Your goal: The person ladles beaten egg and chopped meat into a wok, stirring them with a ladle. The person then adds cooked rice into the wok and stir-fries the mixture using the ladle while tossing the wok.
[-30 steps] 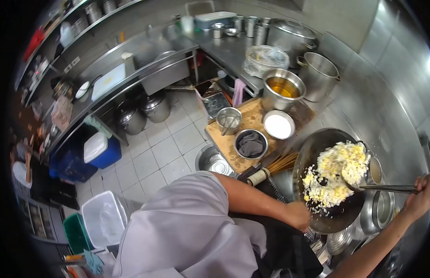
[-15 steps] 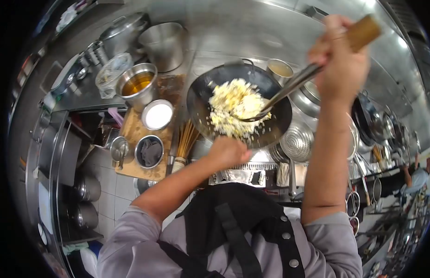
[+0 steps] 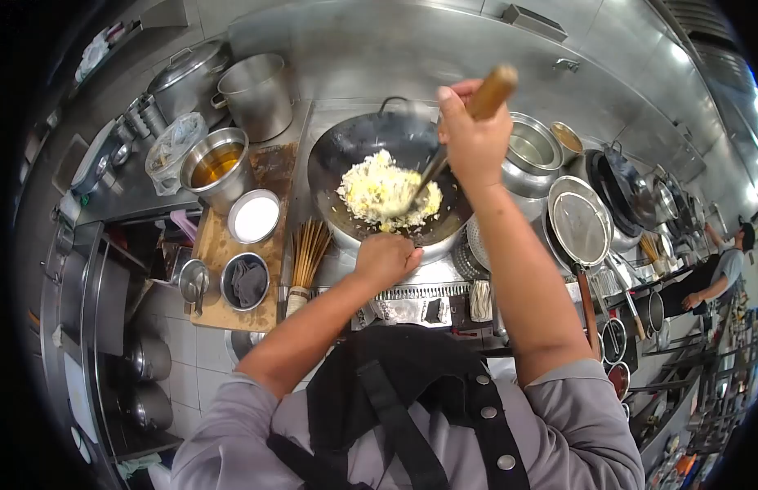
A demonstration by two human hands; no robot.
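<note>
A dark wok (image 3: pixel 330 157) sits on the stove in front of me. White and yellow food, which looks like rice with egg (image 3: pixel 371 184), is heaped in its middle. My right hand (image 3: pixel 479 145) is wrapped round the wooden handle of a ladle (image 3: pixel 430 176). The ladle's bowl is down in the rice and blurred by motion. My left hand (image 3: pixel 385 260) is closed at the wok's near edge, gripping it there; the part under the fingers is hidden.
Left of the wok, a bamboo brush (image 3: pixel 309 249) stands beside a wooden board (image 3: pixel 211 245) with bowls. A pot of amber liquid (image 3: pixel 216 167) is behind them. Strainers (image 3: pixel 580 227) and metal pots (image 3: pixel 532 147) stand on the right. Another person (image 3: pixel 718 278) is at far right.
My right hand has moved left and the ladle has swung steeper, its bowl now lower in the rice. The rice heap has shifted and gathered. My left hand keeps its grip. The view has shifted.
</note>
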